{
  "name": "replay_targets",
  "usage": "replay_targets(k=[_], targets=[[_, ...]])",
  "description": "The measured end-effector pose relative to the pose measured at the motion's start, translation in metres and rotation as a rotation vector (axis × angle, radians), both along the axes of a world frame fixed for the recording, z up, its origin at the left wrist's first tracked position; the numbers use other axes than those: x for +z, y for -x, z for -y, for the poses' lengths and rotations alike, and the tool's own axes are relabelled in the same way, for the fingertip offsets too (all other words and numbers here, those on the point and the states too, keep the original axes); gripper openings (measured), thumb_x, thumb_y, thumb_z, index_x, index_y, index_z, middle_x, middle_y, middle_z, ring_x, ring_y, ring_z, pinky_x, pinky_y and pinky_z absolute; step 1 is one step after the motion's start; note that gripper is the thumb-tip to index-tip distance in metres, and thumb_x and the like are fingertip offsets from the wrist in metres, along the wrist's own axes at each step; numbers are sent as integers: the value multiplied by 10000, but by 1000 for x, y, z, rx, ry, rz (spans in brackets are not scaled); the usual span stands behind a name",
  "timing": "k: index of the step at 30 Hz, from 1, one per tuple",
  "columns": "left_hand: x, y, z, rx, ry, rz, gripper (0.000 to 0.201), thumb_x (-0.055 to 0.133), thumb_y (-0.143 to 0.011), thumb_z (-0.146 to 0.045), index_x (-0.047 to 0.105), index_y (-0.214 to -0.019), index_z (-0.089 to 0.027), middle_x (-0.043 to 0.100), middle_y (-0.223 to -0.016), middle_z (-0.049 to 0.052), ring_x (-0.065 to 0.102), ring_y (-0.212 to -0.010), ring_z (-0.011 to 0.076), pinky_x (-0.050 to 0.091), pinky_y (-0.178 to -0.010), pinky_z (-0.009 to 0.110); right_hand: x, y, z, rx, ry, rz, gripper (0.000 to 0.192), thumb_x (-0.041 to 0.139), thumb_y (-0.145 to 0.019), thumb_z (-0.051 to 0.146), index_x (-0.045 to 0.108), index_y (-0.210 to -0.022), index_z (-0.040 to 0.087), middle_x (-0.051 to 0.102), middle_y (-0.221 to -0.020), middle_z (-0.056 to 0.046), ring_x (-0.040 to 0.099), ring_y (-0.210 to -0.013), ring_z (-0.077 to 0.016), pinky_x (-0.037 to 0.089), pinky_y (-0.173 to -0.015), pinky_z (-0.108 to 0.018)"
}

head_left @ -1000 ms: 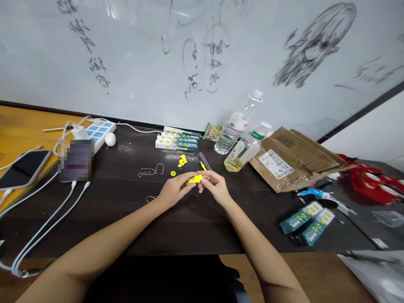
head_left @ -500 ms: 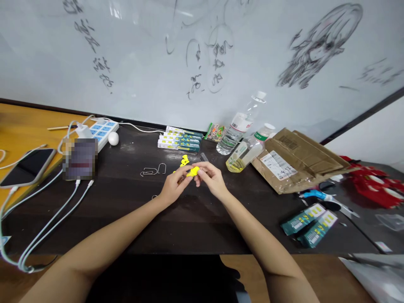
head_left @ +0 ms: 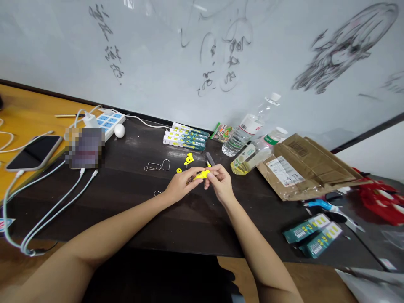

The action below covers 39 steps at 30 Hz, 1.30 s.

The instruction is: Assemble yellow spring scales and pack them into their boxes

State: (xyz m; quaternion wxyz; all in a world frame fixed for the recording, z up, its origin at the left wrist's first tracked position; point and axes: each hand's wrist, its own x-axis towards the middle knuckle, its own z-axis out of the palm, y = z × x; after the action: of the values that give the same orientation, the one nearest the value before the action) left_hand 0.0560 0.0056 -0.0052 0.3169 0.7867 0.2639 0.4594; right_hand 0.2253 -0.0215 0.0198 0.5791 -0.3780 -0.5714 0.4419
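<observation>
Both my hands meet over the middle of the dark table (head_left: 132, 206). My left hand (head_left: 181, 185) and my right hand (head_left: 220, 181) pinch a small yellow plastic part (head_left: 202, 174) between their fingertips. Just beyond the hands lie more small yellow pieces (head_left: 188, 159), a yellow ring (head_left: 179, 171) and a dark grey stick-shaped part (head_left: 209, 160). A stack of green and yellow boxes (head_left: 185, 138) lies further back near the wall.
Bent wire clips (head_left: 157, 166) lie left of the hands. At the left are a power strip (head_left: 107, 123), white cables (head_left: 53, 210) and a phone (head_left: 34, 152). At the right are two plastic bottles (head_left: 249, 145), a cardboard package (head_left: 303, 166), two green boxes (head_left: 312, 235) and blue-handled pliers (head_left: 322, 205).
The view has shifted, so everything sits a bit further right. My hands stay together on the yellow part, with the fingers turning it slightly.
</observation>
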Motion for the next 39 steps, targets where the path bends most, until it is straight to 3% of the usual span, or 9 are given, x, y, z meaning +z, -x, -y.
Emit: replay_targets(k=[6, 11, 18, 24, 33, 39], targets=[[1, 0, 1, -3, -4, 16, 352, 517, -898, -355, 552, -1217, -210, 643, -815, -9, 519, -579, 76, 437, -607, 197, 1, 4, 3, 53, 78, -69, 288, 658, -779, 395, 504, -934, 208, 570, -564, 67, 540, -450, -95, 519, -449, -237], [0, 0, 1, 8, 16, 21, 371, 528, -892, -370, 560, -1223, -204, 650, -807, -8, 517, -566, 72, 439, -599, 194, -3, -1, 3, 12, -3, 27, 226, 630, -817, 356, 553, -956, 196, 596, -612, 49, 554, -468, -90, 523, -477, -243], [0, -2, 3, -30, -28, 29, 377, 541, -886, -375, 577, -1223, -212, 684, -905, 25, 596, -673, 97, 468, -653, 205, -4, 3, 4, -28, -29, -24, 269, 671, -789, 347, 440, -776, 211, 510, -464, 106, 454, -357, -62, 463, -413, -200], [0, -2, 1, 11, -17, 33, 384, 551, -881, -361, 577, -1229, -200, 691, -878, 20, 581, -621, 88, 476, -629, 211, -1, -3, 6, 79, 73, -33, 293, 644, -795, 395, 511, -974, 207, 593, -557, 64, 554, -443, -107, 505, -458, -251], [-2, -5, 3, -31, -81, 95, 371, 570, -870, -368, 614, -1192, -188, 712, -1021, 74, 655, -750, 135, 526, -688, 247, -4, 6, 6, -11, 11, -51, 336, 688, -767, 377, 388, -775, 225, 481, -413, 127, 436, -314, -69, 410, -366, -186], [-3, -3, 2, -11, -57, 102, 356, 582, -867, -331, 615, -1192, -187, 712, -1032, 69, 662, -776, 136, 533, -710, 254, -1, 5, 10, 75, 44, -61, 310, 676, -768, 341, 481, -979, 222, 578, -549, 79, 541, -436, -104, 495, -449, -243]])
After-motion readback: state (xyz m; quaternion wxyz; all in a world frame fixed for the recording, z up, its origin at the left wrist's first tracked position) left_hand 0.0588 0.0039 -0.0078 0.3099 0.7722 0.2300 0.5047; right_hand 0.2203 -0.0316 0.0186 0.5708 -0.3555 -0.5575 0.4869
